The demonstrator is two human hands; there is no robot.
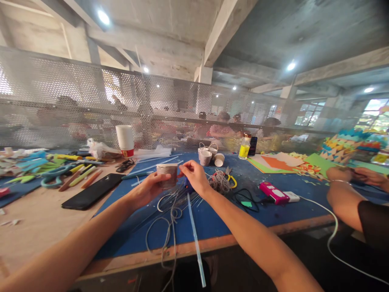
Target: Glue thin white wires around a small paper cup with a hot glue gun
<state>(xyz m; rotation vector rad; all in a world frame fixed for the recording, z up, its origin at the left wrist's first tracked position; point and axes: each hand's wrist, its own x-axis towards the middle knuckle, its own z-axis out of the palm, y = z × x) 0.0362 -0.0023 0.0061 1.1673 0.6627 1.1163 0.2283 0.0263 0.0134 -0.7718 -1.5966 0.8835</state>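
A small grey-brown cup (167, 175) is held upright above the blue mat (225, 227) by my left hand (148, 186), whose fingers wrap round its left side. At the cup's right rim, my right hand (196, 176) is closed in a pinch; what lies between its fingertips is too small to make out. Under the hands are loops of grey cord (173, 215) and a blue glue gun (188, 185), partly hidden, with a long clear glue stick (196, 239) running toward the table's front edge. Several similar cups (205, 157) stand behind, one tipped over.
At the left are a black phone (92, 191), scissors (56, 174), markers and a stack of white cups (124, 140). To the right are a cord tangle (220, 182), yellow-handled pliers (232, 180), a yellow bottle (244, 148), a pink device (274, 193), coloured paper (279, 162) and another person's hands (343, 176).
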